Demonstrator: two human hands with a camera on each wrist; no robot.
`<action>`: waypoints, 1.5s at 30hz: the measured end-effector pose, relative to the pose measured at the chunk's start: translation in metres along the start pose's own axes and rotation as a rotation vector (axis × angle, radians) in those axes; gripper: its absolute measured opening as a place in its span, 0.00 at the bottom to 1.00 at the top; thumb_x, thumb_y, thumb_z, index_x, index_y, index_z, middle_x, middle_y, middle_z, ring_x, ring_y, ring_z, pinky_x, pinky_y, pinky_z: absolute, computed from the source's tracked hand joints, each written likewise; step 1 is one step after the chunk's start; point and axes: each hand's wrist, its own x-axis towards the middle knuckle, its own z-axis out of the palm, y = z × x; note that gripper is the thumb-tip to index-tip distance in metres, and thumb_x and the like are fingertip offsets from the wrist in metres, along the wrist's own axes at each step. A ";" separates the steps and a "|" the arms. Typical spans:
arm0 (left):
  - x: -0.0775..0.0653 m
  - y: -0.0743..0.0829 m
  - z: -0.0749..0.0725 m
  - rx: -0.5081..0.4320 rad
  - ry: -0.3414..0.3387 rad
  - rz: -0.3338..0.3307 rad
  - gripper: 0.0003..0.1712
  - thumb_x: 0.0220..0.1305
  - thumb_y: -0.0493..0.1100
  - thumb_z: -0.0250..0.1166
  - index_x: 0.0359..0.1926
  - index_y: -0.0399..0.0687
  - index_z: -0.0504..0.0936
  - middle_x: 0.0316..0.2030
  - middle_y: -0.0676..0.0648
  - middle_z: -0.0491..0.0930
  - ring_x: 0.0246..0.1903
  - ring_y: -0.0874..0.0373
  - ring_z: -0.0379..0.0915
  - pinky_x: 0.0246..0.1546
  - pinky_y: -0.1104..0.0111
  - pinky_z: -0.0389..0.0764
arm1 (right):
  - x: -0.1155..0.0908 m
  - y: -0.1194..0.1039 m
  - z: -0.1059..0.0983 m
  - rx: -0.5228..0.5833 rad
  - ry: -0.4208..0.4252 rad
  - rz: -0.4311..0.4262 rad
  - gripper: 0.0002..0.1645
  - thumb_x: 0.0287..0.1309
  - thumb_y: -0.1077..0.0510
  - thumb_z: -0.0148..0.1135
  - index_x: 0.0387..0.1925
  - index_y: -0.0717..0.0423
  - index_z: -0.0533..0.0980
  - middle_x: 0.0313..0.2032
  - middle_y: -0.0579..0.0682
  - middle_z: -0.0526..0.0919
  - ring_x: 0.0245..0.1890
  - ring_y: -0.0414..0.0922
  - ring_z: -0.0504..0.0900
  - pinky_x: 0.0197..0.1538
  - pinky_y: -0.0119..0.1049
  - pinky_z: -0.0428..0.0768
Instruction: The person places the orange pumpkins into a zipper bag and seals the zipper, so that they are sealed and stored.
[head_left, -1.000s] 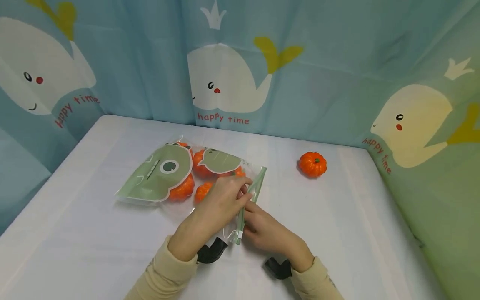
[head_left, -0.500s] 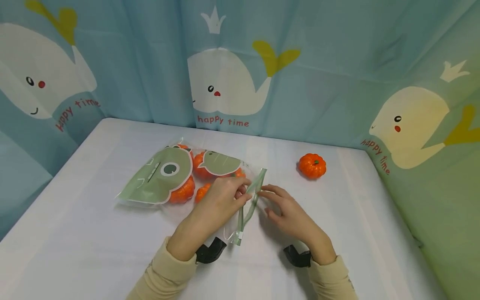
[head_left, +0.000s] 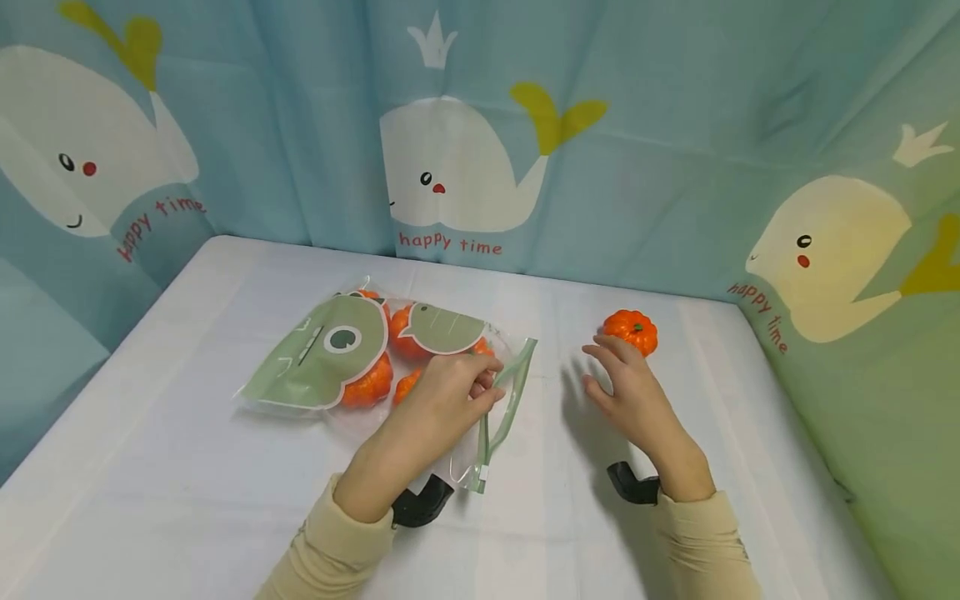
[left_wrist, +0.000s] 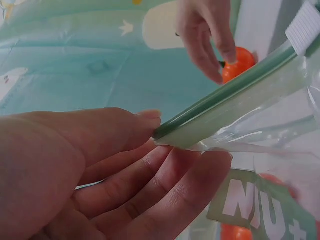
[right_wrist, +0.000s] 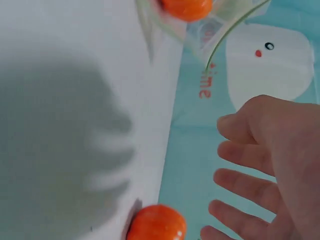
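A clear zip bag (head_left: 315,358) with green cartoon print lies on the table, several small orange toy pumpkins inside it. My left hand (head_left: 442,396) pinches the bag's green zip edge between thumb and fingers, as the left wrist view shows up close. The mouth gapes a little, and a white slider (left_wrist: 304,29) sits at the near end of the zip strip. One loose toy pumpkin (head_left: 630,329) rests on the table to the right. Above the table, just short of that pumpkin, my right hand (head_left: 633,396) has its fingers spread and holds nothing.
The white table (head_left: 187,483) is backed by a blue-green curtain (head_left: 660,150) printed with whales, which also runs down both sides. Black wrist mounts (head_left: 423,502) sit under both wrists.
My right hand has left the bag's zip edge and moved right and away from me, up to the loose pumpkin. The bag's mouth has parted. My left hand keeps its place.
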 end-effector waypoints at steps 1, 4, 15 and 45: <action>0.000 0.000 0.000 0.003 0.001 0.000 0.16 0.60 0.37 0.70 0.48 0.38 0.85 0.35 0.47 0.85 0.33 0.60 0.79 0.40 0.67 0.83 | 0.001 0.003 -0.002 -0.011 0.012 -0.002 0.21 0.58 0.66 0.64 0.53 0.68 0.77 0.59 0.66 0.75 0.62 0.65 0.71 0.62 0.61 0.71; -0.001 0.001 -0.001 0.011 -0.010 -0.013 0.15 0.60 0.38 0.70 0.49 0.39 0.84 0.34 0.48 0.85 0.33 0.61 0.79 0.41 0.67 0.83 | 0.004 0.012 -0.004 -0.036 0.054 -0.030 0.20 0.55 0.67 0.65 0.50 0.70 0.77 0.57 0.67 0.76 0.59 0.65 0.73 0.60 0.60 0.72; 0.000 0.000 0.000 -0.004 -0.018 -0.034 0.16 0.61 0.38 0.70 0.50 0.39 0.84 0.35 0.48 0.85 0.33 0.61 0.78 0.41 0.68 0.83 | 0.020 0.043 -0.006 -0.227 0.184 -0.021 0.22 0.47 0.68 0.69 0.46 0.71 0.76 0.52 0.73 0.75 0.53 0.72 0.73 0.55 0.66 0.73; -0.001 0.001 -0.005 0.019 -0.037 -0.032 0.16 0.63 0.40 0.68 0.51 0.40 0.84 0.36 0.49 0.84 0.34 0.60 0.78 0.42 0.68 0.83 | 0.041 0.067 0.003 -0.167 -0.076 0.219 0.28 0.57 0.65 0.63 0.58 0.64 0.66 0.60 0.73 0.65 0.58 0.73 0.65 0.53 0.68 0.74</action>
